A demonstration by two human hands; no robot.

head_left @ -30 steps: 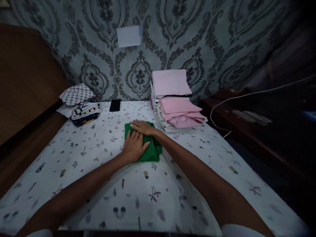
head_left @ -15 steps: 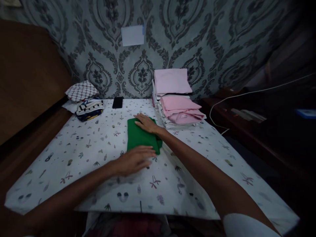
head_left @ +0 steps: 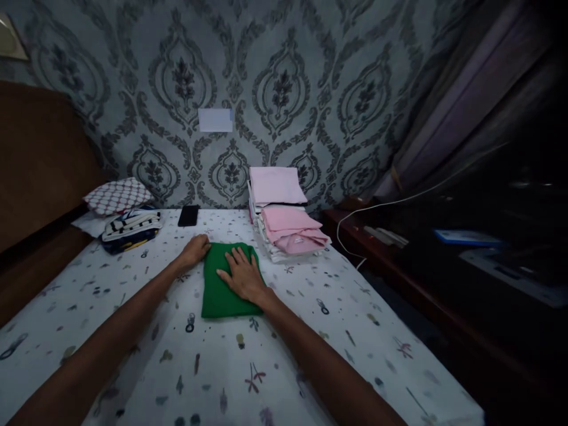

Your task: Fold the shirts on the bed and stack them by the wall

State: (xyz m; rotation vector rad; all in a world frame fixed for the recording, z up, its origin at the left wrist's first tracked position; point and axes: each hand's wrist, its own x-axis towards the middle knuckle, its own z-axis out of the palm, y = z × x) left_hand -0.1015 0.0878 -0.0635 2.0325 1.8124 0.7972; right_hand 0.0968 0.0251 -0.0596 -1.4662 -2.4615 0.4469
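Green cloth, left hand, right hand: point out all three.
Green cloth (head_left: 216,294): head view, on its bare top, left of the right hand.
Left hand (head_left: 194,251): head view, on the back of the hand.
Right hand (head_left: 245,278): head view, on the back of the hand.

A purplish curtain (head_left: 470,106) hangs beside dim, patterned grey wallpaper (head_left: 280,89).

Folded cloth (head_left: 219,296): plain green. Table cover (head_left: 204,349): white, small scattered prints in muted green, grey, purple. Wallpaper (head_left: 281,89): grey, darker ornate medallions. Rear pile-top cloth (head_left: 277,186): pale pink. Front pile-top cloth (head_left: 288,219): deeper pink. Striped cloth (head_left: 133,223): black, white.
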